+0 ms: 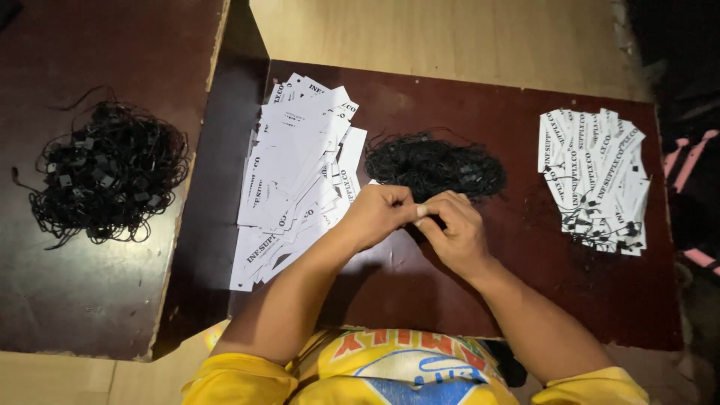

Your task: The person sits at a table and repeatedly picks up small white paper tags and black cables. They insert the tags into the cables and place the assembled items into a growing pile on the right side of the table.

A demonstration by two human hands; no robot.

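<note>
Two hands, our left [379,212] and right [452,225], pinch one small white tag [422,211] between fingertips at mid-table. Beside them lie loose strings [435,166]. Untouched tags [296,176] outnumber the strung pile [596,176], so we judge most work remains.

Short yellow sleeves on a yellow shirt printed in red and blue, arms and hands bare

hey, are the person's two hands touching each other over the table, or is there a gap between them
Touching. The head view shows the left hand and right hand meeting at the fingertips, pinched together just in front of the pile of black strings.
</note>
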